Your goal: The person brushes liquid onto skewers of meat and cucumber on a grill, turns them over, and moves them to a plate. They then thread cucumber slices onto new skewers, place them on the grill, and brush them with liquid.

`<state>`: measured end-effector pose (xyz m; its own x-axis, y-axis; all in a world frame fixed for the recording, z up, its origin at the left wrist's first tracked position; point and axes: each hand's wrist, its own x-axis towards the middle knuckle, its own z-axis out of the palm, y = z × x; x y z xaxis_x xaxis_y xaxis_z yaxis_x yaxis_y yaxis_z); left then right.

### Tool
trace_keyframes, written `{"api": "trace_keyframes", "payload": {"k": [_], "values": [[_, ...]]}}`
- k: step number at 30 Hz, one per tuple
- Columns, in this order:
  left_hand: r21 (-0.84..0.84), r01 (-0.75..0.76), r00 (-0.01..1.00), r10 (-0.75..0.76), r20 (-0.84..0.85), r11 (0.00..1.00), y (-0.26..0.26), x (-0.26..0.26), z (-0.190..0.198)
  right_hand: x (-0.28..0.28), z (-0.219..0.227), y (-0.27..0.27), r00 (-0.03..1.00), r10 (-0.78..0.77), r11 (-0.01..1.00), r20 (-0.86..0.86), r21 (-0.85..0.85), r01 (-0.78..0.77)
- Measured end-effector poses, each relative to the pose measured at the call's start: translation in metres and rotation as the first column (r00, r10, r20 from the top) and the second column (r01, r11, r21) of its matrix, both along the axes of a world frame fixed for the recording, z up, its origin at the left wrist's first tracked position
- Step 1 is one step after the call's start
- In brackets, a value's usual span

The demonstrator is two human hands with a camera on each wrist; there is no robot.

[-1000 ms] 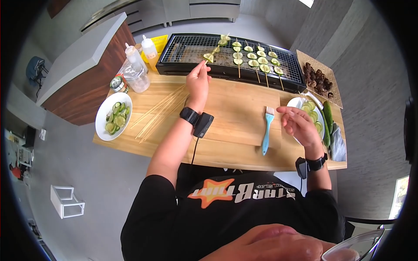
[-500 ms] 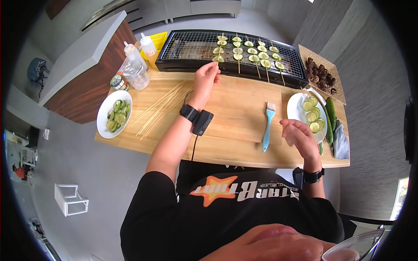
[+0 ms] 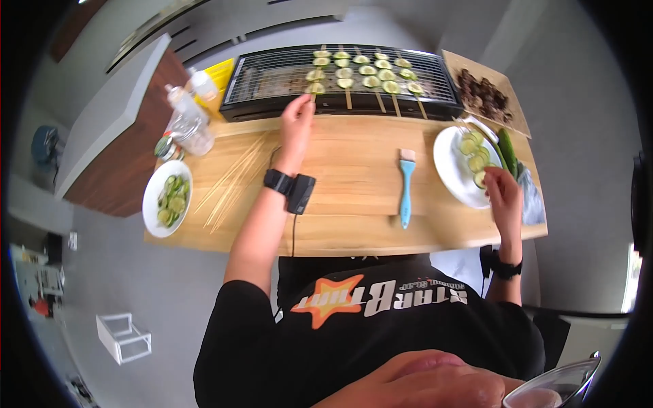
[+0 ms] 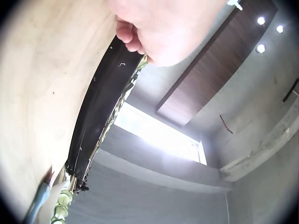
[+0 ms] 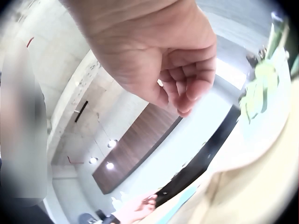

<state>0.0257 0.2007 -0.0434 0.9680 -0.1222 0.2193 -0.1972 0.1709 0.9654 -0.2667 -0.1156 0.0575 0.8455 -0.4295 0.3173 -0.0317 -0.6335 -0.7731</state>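
Observation:
At the grill's front edge my left hand [image 3: 296,129] pinches the stick end of a cucumber skewer [image 3: 315,76], the leftmost on the grate. Several more skewers of cucumber slices [image 3: 367,70] lie to its right on the black grill [image 3: 258,109]. The left wrist view has the curled fingers [image 4: 125,33] close by the grill's side. My right hand [image 3: 505,194] hovers over the right side of the white plate [image 3: 449,178], its fingertips near the skewered slices there. In the right wrist view its fingers [image 5: 200,88] bend loosely around nothing.
A blue basting brush [image 3: 406,190] lies mid-table, with bare bamboo sticks [image 3: 228,183] at left. Left also stand a bowl of cucumber slices [image 3: 170,204], a jar [image 3: 194,136] and squeeze bottles [image 3: 204,83]. Whole cucumbers [image 3: 507,149] and a board of dark meat skewers [image 3: 484,96] are right.
My left hand laid its skewer down onto the grate beside the others and stays at its end. My right hand moved right, from beside the brush to over the plate. The head view shifted.

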Motion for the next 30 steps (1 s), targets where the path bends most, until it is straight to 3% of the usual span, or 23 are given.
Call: {"api": "trace_keyframes", "payload": {"k": [2, 3, 5, 7, 11, 17, 24, 30], "values": [[0.091, -0.238, 0.937, 0.204, 0.283, 0.967, -0.004, 0.003, -0.003, -0.009, 0.010, -0.014, 0.989, -0.147, 0.951, 0.025, -0.270, 0.148], [0.112, -0.260, 0.942, 0.227, 0.246, 0.959, -0.006, -0.004, 0.005, -0.016, 0.009, -0.025, 0.983, -0.181, 0.923, 0.030, -0.340, 0.181], [0.032, -0.142, 0.979, 0.135, 0.155, 0.989, -0.007, -0.016, 0.020, -0.026, 0.022, -0.032, 0.934, -0.327, 0.871, -0.145, -0.429, 0.238], [-0.002, 0.035, 0.994, -0.035, 0.106, 0.999, -0.011, -0.035, 0.040, -0.038, 0.013, -0.048, 0.908, -0.374, 0.827, -0.190, -0.512, 0.234], [0.121, 0.208, 0.968, -0.223, 0.119, 0.971, -0.023, -0.061, 0.044, -0.053, 0.010, -0.051, 0.850, -0.405, 0.804, -0.336, -0.574, 0.156], [0.284, 0.291, 0.927, -0.343, 0.152, 0.913, -0.040, -0.071, 0.019, -0.045, -0.008, -0.060, 0.865, -0.323, 0.863, -0.385, -0.494, 0.103], [0.287, 0.344, 0.928, -0.370, 0.038, 0.894, -0.034, -0.069, 0.019, -0.037, -0.016, -0.068, 0.876, -0.223, 0.913, -0.428, -0.406, 0.034], [0.275, 0.359, 0.922, -0.384, 0.041, 0.892, -0.036, -0.067, 0.013, -0.037, -0.008, -0.076, 0.901, -0.195, 0.981, -0.386, -0.058, 0.188]]}}
